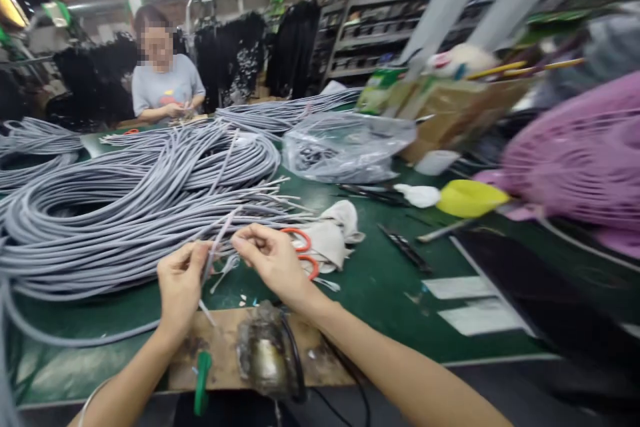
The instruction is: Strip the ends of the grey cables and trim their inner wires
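Observation:
Between the thumb and fingers of my left hand (pixel 181 280) is a thin pale cable (pixel 219 235), its upper part slanting up to the right. My right hand (pixel 273 257) is closed in a pinch just right of that cable; whether anything is in its fingertips is too small to make out. Just beyond both hands lies a large bundle of grey cables (pixel 125 233), its loose ends fanned out to the right. Orange-handled scissors (pixel 306 267) rest beside a whitish cloth (pixel 327 240), behind my right wrist.
A wooden board (pixel 220 353) with a metal device (pixel 267 353) and green clip (pixel 202 380) sits at the table's near edge. To the right are pliers (pixel 405 248), a yellow scoop-like piece (pixel 470 198) and a pink fan (pixel 575 153). A co-worker (pixel 167 90) sits opposite.

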`<action>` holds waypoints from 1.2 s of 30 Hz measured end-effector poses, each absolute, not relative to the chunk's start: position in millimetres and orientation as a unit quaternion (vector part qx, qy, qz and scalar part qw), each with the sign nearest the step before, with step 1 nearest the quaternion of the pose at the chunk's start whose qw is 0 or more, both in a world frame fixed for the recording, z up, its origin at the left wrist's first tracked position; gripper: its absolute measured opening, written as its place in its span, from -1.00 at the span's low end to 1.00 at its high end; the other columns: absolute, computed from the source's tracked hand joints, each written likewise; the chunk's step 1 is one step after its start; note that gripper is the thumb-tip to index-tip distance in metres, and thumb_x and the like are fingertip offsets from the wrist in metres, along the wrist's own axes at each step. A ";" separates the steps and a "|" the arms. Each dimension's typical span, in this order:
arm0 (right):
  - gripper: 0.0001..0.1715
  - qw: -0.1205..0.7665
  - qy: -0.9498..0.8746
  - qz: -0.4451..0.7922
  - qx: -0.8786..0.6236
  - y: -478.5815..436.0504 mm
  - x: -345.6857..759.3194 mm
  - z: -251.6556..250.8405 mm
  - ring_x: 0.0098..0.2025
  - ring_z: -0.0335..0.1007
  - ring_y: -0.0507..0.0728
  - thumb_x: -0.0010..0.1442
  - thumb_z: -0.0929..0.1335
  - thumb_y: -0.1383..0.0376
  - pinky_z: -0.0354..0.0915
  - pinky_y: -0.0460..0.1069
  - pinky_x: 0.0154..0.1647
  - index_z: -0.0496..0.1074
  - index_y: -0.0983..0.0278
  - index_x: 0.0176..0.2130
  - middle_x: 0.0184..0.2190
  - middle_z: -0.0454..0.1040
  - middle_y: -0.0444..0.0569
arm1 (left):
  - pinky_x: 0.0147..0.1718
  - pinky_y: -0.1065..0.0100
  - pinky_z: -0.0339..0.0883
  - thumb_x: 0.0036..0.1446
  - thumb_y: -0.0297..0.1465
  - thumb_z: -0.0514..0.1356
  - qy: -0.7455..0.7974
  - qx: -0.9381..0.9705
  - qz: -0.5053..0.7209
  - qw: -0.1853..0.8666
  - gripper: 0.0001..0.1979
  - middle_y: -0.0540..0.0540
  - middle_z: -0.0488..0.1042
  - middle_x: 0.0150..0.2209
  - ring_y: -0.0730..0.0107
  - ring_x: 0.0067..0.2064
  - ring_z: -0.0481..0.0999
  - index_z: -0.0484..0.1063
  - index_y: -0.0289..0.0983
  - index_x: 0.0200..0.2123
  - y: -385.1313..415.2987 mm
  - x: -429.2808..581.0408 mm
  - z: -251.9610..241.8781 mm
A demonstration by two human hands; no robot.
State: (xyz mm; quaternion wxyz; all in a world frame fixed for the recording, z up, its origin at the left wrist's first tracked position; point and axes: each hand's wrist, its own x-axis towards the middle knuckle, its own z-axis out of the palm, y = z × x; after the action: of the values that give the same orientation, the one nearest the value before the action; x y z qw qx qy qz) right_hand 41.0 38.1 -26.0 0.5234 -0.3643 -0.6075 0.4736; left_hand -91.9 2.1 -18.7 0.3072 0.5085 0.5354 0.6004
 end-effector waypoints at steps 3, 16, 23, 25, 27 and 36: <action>-0.73 0.547 -0.607 0.436 -0.376 46.0 40.8 -28.4 -0.66 0.10 -0.06 0.02 0.32 0.14 0.08 -0.14 -0.67 0.33 0.30 -0.52 -0.69 0.23 -0.20 | -0.66 0.49 0.19 0.00 -0.11 0.22 0.540 0.495 0.610 0.302 -0.62 0.00 0.38 -0.67 0.50 -0.63 0.32 0.50 -0.35 -0.53 4.6 -94.9 -22.2; -0.72 0.587 -0.708 0.244 -0.308 24.0 37.6 -28.5 -0.50 0.39 -0.01 0.03 0.42 0.14 0.33 -0.12 -0.44 0.45 0.25 -0.28 -0.41 0.54 -0.12 | -0.58 0.49 0.33 0.04 -0.20 0.17 0.585 0.535 0.597 0.122 -0.72 0.01 0.47 -0.63 0.43 -0.60 0.45 0.46 -0.28 -0.54 6.6 -100.0 -28.3; -0.74 0.491 -0.795 0.225 -0.278 36.8 37.6 -28.0 -0.14 0.47 0.01 0.09 0.41 0.24 0.31 -0.14 -0.07 0.47 0.26 -0.18 -0.19 0.56 -0.08 | -0.59 0.50 0.30 0.07 -0.19 0.11 0.573 0.619 0.532 0.078 -0.70 0.05 0.45 -0.62 0.45 -0.59 0.42 0.45 -0.25 -0.55 8.6 -106.3 -28.6; -0.77 0.450 -0.816 0.206 -0.297 39.1 39.8 -27.4 -0.19 0.48 0.01 0.11 0.39 0.25 0.32 -0.16 -0.15 0.48 0.28 -0.19 -0.23 0.57 -0.08 | -0.55 0.49 0.32 0.06 -0.19 0.13 0.595 0.606 0.520 0.092 -0.72 0.05 0.45 -0.61 0.44 -0.56 0.43 0.46 -0.24 -0.53 8.3 -108.2 -25.9; -0.81 0.424 -0.828 0.190 -0.314 40.3 41.2 -27.5 -0.27 0.50 0.03 0.14 0.37 0.27 0.32 -0.15 -0.26 0.50 0.28 -0.22 -0.30 0.58 -0.08 | -0.52 0.46 0.34 0.02 -0.16 0.16 0.609 0.581 0.524 0.127 -0.72 0.03 0.46 -0.59 0.41 -0.53 0.44 0.48 -0.24 -0.52 8.8 -111.1 -23.5; -0.84 0.398 -0.834 0.172 -0.341 41.2 41.8 -27.5 -0.47 0.44 -0.02 0.14 0.32 0.38 0.21 -0.17 -0.45 0.53 0.24 -0.33 -0.46 0.56 -0.17 | -0.71 0.64 0.22 -0.30 -0.20 0.44 0.391 0.364 0.603 0.592 -0.65 0.07 0.31 -0.66 0.65 -0.64 0.23 0.43 -0.33 -0.60 18.1 -124.8 -12.0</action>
State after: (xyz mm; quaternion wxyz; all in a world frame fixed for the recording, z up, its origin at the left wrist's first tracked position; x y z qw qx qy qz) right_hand 41.8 41.2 -27.5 0.3980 -0.3406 -0.8342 0.1723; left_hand -124.8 18.1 -12.0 0.5920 0.3643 0.3907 0.6035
